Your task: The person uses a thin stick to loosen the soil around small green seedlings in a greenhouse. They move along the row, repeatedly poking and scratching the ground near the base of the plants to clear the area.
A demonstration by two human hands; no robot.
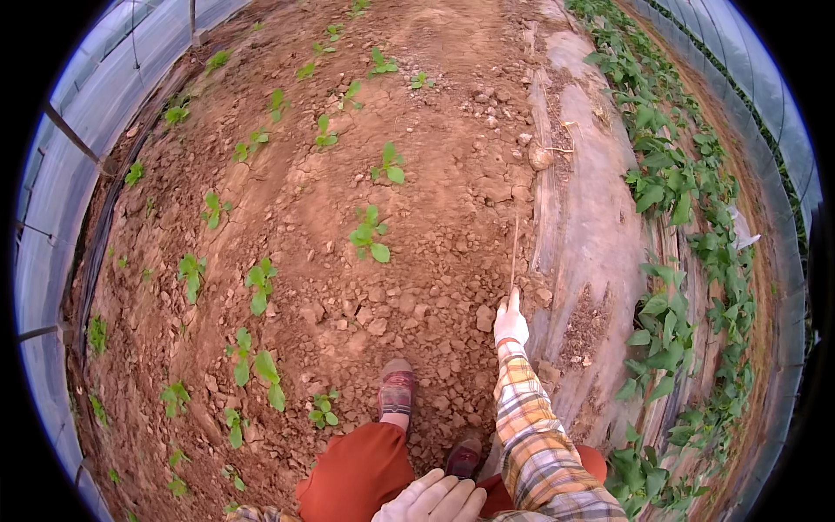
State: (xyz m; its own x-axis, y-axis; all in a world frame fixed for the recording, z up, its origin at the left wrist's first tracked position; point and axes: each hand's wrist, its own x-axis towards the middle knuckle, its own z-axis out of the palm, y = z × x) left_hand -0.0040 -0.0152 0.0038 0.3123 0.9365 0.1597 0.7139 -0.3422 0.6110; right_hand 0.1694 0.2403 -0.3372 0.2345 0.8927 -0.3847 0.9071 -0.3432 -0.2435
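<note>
My right hand [511, 318], in a pale glove and plaid sleeve, reaches forward at right of centre. It is closed on the near end of a thin stick [515, 251] that points ahead over the soil, close to the edge of the plastic mulch film [590, 189]. At the bottom edge, my left hand [434, 499], also in a pale glove, lies near my knees with its fingers side by side; its palm is hidden, so its grip cannot be told. Leafy seedlings [370, 235] grow in the reddish soil [430, 280] ahead and to the left.
Green vine-like plants [659, 339] line the right side beside the mulch film. Clods [485, 318] lie about my shoes [396, 388]. A round clod-like object [540, 157] rests on the film's edge. Plastic greenhouse walls [107, 111] curve along both sides, with posts [73, 134] at left.
</note>
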